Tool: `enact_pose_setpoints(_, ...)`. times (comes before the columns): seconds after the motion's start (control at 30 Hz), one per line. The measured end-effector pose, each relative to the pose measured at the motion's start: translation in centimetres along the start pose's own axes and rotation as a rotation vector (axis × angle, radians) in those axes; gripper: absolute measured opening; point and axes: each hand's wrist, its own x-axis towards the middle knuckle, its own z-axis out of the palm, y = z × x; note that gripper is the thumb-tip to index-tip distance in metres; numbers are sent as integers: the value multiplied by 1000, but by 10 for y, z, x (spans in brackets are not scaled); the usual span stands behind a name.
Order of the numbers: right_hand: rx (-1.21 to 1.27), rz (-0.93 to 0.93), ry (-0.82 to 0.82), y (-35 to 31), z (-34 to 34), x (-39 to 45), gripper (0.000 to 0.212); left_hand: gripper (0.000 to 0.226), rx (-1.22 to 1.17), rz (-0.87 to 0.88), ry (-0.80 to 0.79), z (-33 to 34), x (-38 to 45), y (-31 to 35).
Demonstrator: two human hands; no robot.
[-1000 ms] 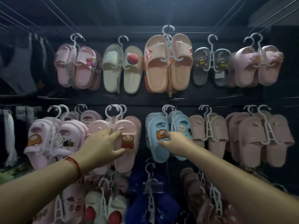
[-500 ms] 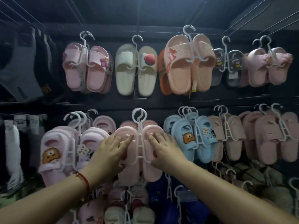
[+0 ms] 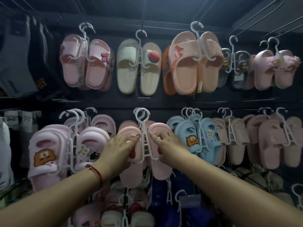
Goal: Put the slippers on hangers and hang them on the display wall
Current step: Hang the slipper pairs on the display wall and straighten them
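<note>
Hanging in the middle row of the display wall (image 3: 164, 104), centre of view: a pair of pink slippers (image 3: 161, 154) on a white hanger (image 3: 145, 140), hook looped at the top, toes up, long axes running vertically, heels down. Looking plain and smooth, pale pink, with a rounded band across each toe and a small red charm showing on each, mostly covered by fingers. Pressing flat on the left slipper: the left hand (image 3: 118, 149), fingers spread across the band, a red cord at the wrist. Resting likewise on the right slipper: the right hand (image 3: 168, 144), fingers splayed and lying over the band, not curled round anything that can be seen. Both hands touching the slippers just beside the hanger's ladder-like stem.

Hiding behind this pair: more pink slippers on the same peg, only toe edges showing. Crowding just to the left, pale pink clogs (image 3: 47, 154) with a bear charm; just to the right, blue clogs (image 3: 196, 138) with another bear. Lining the top row: pink, cream (image 3: 139, 68), peach (image 3: 195, 61) and grey pairs, all toes up. Falling into shadow below: a lower row, dark blue and pale shapes, hard to make out, cut by the bottom edge. Blurring at far left: dark bags and folded cloth, details unreadable.
</note>
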Motion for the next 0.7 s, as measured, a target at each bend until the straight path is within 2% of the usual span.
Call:
enact_pose_setpoints(0.17,-47,-25,-57,3,0,12,107,97,-88,2,-29,-7,13,11)
enact_pose_setpoints(0.43,42,-36,32,11,4,4,105,102,-52,-49,-77,-10,10,17)
enact_pose_setpoints(0.57,140,-28,35,13,8,-7,105,111,-298,-57,-115,0,-1,10)
enact_pose_setpoints(0.63,306,15,72,15,13,-12,105,112,-448,-83,-25,5,-8,8)
enact_pose_setpoints(0.7,543,90,204,18,21,-15,100,110,-629,-157,80,10,-12,8)
